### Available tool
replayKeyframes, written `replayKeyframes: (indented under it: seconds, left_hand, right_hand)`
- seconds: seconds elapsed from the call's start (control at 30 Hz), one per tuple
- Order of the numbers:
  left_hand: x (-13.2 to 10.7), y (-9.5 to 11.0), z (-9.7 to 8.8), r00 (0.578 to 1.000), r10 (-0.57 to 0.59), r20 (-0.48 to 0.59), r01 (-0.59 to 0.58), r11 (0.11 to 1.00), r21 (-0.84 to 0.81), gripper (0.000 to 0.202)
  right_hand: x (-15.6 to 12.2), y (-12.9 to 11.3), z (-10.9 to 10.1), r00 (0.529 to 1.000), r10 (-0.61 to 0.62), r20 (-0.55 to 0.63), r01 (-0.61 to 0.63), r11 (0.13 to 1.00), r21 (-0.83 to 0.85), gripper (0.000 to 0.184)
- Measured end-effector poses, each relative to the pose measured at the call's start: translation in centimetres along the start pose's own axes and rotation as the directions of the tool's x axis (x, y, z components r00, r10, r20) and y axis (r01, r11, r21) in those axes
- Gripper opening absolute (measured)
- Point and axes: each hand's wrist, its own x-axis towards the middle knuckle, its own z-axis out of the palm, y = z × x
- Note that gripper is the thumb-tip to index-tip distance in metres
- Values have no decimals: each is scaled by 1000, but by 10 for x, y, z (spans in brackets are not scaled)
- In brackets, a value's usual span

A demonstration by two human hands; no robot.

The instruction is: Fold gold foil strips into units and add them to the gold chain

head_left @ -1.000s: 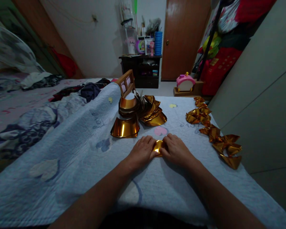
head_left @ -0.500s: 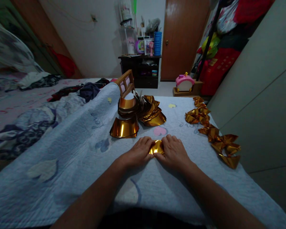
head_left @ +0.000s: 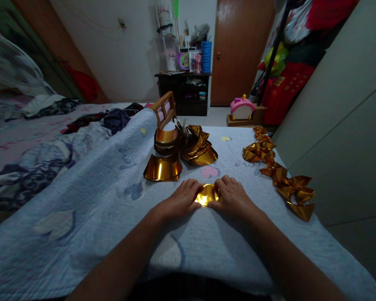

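Note:
A small piece of shiny gold foil paper [head_left: 207, 195] lies on the light blue quilt [head_left: 90, 196] between my two hands. My left hand [head_left: 183, 198] presses on its left side with fingers curled. My right hand [head_left: 233, 196] presses its right side the same way. Both hands pinch the paper against the quilt. Just beyond them lies a heap of curved gold foil sheets [head_left: 178, 150]. To the right runs a row of folded gold foil pieces [head_left: 280, 173].
A small wooden chair frame [head_left: 164, 108] stands behind the foil heap. A grey cabinet wall [head_left: 341, 125] runs along the right. Crumpled bedding and clothes [head_left: 50, 138] lie to the left. A dark shelf unit [head_left: 184, 92], a pink toy [head_left: 242, 107] and a brown door stand at the back.
My hands have shifted slightly apart on the gold paper, so more of its shiny face shows between them. The other things have stayed put.

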Motion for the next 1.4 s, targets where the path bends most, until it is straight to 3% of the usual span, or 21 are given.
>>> replayKeyframes:
  seconds: [0.23,0.37,0.57,0.73,0.9,0.97,1.07,1.23,1.4]
  left_hand:
    - [-1,0,-1,1000,13,-13,-13,1000,7,38]
    - [-2,0,-1,1000,14,-12,-14,1000,15,38]
    - [-3,1,-3,1000,21,4,-21,1000,4,38]
    - [-3,2,-3,1000,20,-11,-20,1000,-23,40]
    - [-3,1,-2,999,28,-44,-30,999,-37,37]
    - [-2,1,-2,998,33,-54,-35,999,-34,37]
    - [-2,0,-1,997,31,-70,-32,999,-15,42]
    - [-1,2,1,989,78,-129,-82,996,-26,39]
    - [1,4,5,978,119,-170,-126,992,-31,21]
  right_hand:
    - [1,24,-5,994,37,107,-42,998,50,48]
    - [0,39,-3,994,39,105,-49,995,89,51]
    - [-4,47,-6,993,48,105,-61,990,126,44]
    - [-7,54,-20,986,-16,167,-21,976,218,38]
    - [-8,38,-29,987,-156,36,135,934,330,24]
    - [-6,27,-28,976,-214,34,191,924,332,21]
    - [-4,16,-21,966,-239,93,204,935,289,19]
    - [-3,17,-10,964,-261,47,238,929,282,10]
    - [0,20,-7,963,-270,7,258,927,273,8]
